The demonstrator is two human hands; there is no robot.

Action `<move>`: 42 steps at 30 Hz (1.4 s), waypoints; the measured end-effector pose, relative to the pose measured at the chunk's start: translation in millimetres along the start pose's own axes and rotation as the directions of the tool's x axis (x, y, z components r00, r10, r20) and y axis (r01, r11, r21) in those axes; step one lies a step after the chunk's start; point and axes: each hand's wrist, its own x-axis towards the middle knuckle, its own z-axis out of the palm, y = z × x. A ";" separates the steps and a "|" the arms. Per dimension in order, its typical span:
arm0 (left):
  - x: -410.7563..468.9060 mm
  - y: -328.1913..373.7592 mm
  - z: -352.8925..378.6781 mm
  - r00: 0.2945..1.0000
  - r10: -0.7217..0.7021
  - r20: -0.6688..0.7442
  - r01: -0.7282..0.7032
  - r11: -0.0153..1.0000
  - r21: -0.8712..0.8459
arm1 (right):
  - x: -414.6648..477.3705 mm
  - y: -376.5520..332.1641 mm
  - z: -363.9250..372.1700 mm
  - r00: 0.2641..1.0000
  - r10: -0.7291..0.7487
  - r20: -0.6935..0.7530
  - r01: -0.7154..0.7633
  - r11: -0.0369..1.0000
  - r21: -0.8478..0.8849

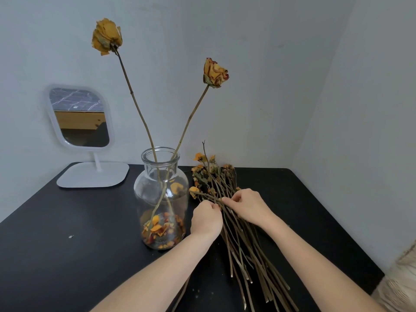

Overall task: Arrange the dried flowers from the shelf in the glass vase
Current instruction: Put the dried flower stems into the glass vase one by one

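A clear glass vase (161, 199) stands on the black table (67, 244), with loose orange petals at its bottom. Two dried yellow roses stand in it, a tall one (107, 36) leaning left and a shorter one (215, 73) leaning right. Right of the vase lies a bundle of dried flowers (227, 212), small yellow heads towards the wall, long stems towards me. My left hand (206, 219) and my right hand (247, 207) rest on the bundle's middle, fingers pinched on stems.
A white-framed mirror (81, 118) on a flat stand (92, 174) is at the back left. Grey walls close off the back and right. Something pale and furry (400, 284) shows past the table's right edge.
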 end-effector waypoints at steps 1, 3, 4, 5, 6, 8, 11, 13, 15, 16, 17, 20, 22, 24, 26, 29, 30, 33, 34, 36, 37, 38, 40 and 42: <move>-0.5 0.4 -0.5 1.000 0.004 0.010 -0.004 1.000 -0.005 | 0.5 -1.5 0.8 1.000 -0.017 0.021 0.017 1.000 0.027; -1.5 1.3 -0.9 0.999 0.018 0.030 -0.018 1.000 -0.010 | 1.6 -4.0 2.5 0.998 -0.022 0.060 0.015 0.994 0.111; -2.1 2.0 -0.8 0.999 0.022 0.034 -0.022 1.000 -0.013 | 2.2 -4.9 2.8 0.998 -0.012 0.069 0.002 0.989 0.150; -2.9 2.9 -0.9 0.999 0.021 0.035 -0.020 1.000 -0.019 | 2.7 -5.6 2.4 0.997 0.003 0.075 -0.017 0.982 0.186; -3.4 4.3 -1.3 0.999 0.015 0.033 -0.015 1.000 -0.026 | 2.8 -6.8 1.2 0.997 0.023 0.080 -0.040 0.974 0.222; -4.0 7.5 -2.4 1.000 0.006 0.029 -0.005 0.999 -0.038 | 1.5 -8.9 -5.1 0.994 0.057 0.090 -0.081 0.957 0.280; -4.3 13.3 -4.2 0.999 0.019 0.034 -0.017 0.999 -0.045 | -1.6 -11.1 -19.0 0.994 0.080 0.074 -0.100 0.942 0.321; -4.9 17.7 -4.4 0.999 0.025 0.046 -0.022 0.998 -0.061 | -2.6 -11.4 -28.3 0.993 0.107 0.046 -0.116 0.934 0.338; -6.0 23.0 -4.1 0.998 0.021 0.057 -0.018 0.998 -0.062 | -3.4 -10.0 -36.4 0.990 0.136 0.027 -0.137 0.925 0.354; -6.3 25.6 -3.8 0.998 0.013 0.060 -0.010 0.998 -0.057 | -4.2 -9.1 -39.8 0.989 0.148 0.029 -0.148 0.916 0.374; -6.1 28.2 -3.6 0.998 0.004 0.065 -0.001 0.999 -0.052 | -5.3 -8.0 -42.9 0.987 0.157 0.034 -0.157 0.904 0.397; -4.7 35.2 -3.5 0.997 -0.014 0.080 0.017 0.999 -0.040 | -8.7 -5.7 -50.5 0.989 0.144 0.034 -0.143 0.869 0.474; -4.3 37.5 -4.2 0.997 -0.012 0.077 0.015 0.999 -0.041 | -9.5 -4.4 -55.2 0.992 0.129 0.008 -0.115 0.853 0.510; -5.7 37.3 -5.0 0.997 0.019 0.070 -0.014 0.998 -0.061 | -9.2 -2.3 -60.4 0.991 0.130 -0.028 -0.096 0.844 0.527; -9.8 37.1 -6.0 0.996 0.066 0.067 -0.060 0.994 -0.090 | -8.5 0.7 -66.6 0.985 0.153 -0.074 -0.088 0.831 0.549; -20.1 40.2 -10.3 0.981 0.171 0.096 -0.159 0.979 -0.123 | -8.6 3.7 -78.7 0.971 0.186 -0.151 -0.056 0.789 0.611; -24.8 42.2 -12.9 0.967 0.223 0.125 -0.205 0.969 -0.141 | -8.9 3.7 -83.7 0.963 0.201 -0.182 -0.041 0.772 0.634; -41.8 50.3 -24.2 0.893 0.400 0.205 -0.377 0.915 -0.142 | -11.8 2.1 -99.2 0.932 0.244 -0.267 0.012 0.718 0.696; -47.5 53.7 -28.6 0.864 0.455 0.217 -0.440 0.890 -0.117 | -13.7 1.5 -103.9 0.924 0.252 -0.288 0.031 0.701 0.712; -58.2 61.5 -37.4 0.804 0.552 0.221 -0.545 0.833 -0.098 | -18.2 1.3 -111.1 0.910 0.264 -0.321 0.061 0.679 0.732; -63.3 66.0 -42.2 0.775 0.594 0.216 -0.585 0.803 -0.108 | -20.8 1.4 -113.6 0.905 0.266 -0.332 0.070 0.677 0.733; -68.3 70.5 -47.5 0.749 0.629 0.208 -0.616 0.777 -0.129 | -23.5 0.9 -115.4 0.903 0.265 -0.338 0.073 0.681 0.729; -76.7 79.3 -60.8 0.711 0.678 0.189 -0.649 0.735 -0.195 | -28.1 -1.3 -118.2 0.906 0.253 -0.339 0.075 0.693 0.717; -82.0 86.8 -77.9 0.690 0.704 0.169 -0.659 0.707 -0.257 | -31.5 -6.7 -121.4 0.910 0.235 -0.342 0.087 0.699 0.710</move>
